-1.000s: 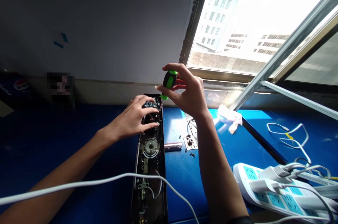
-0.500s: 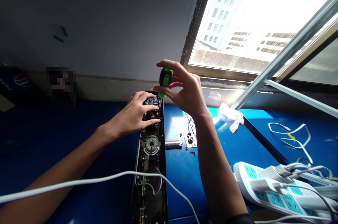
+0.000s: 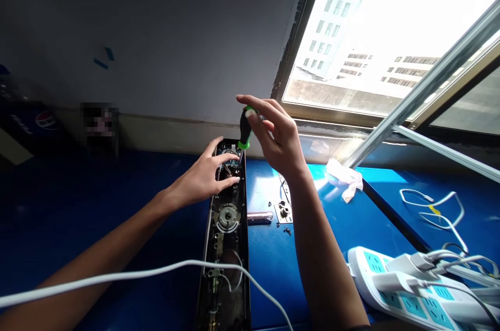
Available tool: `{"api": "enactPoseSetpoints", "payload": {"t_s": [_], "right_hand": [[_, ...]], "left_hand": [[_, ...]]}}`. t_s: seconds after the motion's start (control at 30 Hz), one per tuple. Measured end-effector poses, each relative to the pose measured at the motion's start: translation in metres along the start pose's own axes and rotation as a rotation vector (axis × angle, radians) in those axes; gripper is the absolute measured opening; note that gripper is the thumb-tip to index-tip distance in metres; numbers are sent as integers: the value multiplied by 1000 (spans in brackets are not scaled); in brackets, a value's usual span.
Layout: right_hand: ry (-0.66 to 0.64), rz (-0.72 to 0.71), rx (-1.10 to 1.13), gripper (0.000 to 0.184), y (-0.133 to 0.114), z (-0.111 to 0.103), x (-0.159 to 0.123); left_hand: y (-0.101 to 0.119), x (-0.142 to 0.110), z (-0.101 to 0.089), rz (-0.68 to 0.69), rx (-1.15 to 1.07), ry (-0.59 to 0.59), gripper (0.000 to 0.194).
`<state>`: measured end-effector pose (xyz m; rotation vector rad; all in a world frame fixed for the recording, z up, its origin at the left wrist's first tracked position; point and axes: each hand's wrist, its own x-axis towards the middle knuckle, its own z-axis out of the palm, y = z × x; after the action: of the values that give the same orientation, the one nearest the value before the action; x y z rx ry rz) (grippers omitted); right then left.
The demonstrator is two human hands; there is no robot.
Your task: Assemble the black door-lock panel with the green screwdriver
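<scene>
Pointing just past six o'clock: screwdriver (image 3: 244,140); right hand (image 3: 283,141) at handle (image 3: 244,130), clamping unclear; left hand (image 3: 203,170) nearer shaft (image 3: 241,157), fingers apart.

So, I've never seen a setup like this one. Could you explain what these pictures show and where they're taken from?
There is no machine here, just a person's two bare hands. Every picture comes from one camera worn on the head, looking forward and down. The right hand holds a black-and-green screwdriver, shaft pointing down into a long, open black housing. The left hand is spread over the housing's far end, fingertips close to the shaft; whether they touch it is unclear. On the blue table, right of the housing, lie a pinkish metallic cylinder, a small metal plate and tiny dark pieces. A white power strip sits further right.
</scene>
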<state>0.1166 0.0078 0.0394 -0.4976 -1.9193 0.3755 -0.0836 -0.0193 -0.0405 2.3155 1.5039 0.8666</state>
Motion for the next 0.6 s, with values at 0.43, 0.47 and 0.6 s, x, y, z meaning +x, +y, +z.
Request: {"api": "enactPoseSetpoints", "payload": {"t_s": [0.43, 0.47, 0.6], "right_hand": [[-25, -6, 2, 38, 0, -4, -1], [-28, -1, 18, 36, 0, -4, -1], [62, -41, -56, 26, 1, -5, -1]], "left_hand": [[0, 0, 1, 4, -26, 30, 45], [0, 0, 1, 1, -24, 30, 45], [2, 0, -1, -31, -12, 21, 45]]}}
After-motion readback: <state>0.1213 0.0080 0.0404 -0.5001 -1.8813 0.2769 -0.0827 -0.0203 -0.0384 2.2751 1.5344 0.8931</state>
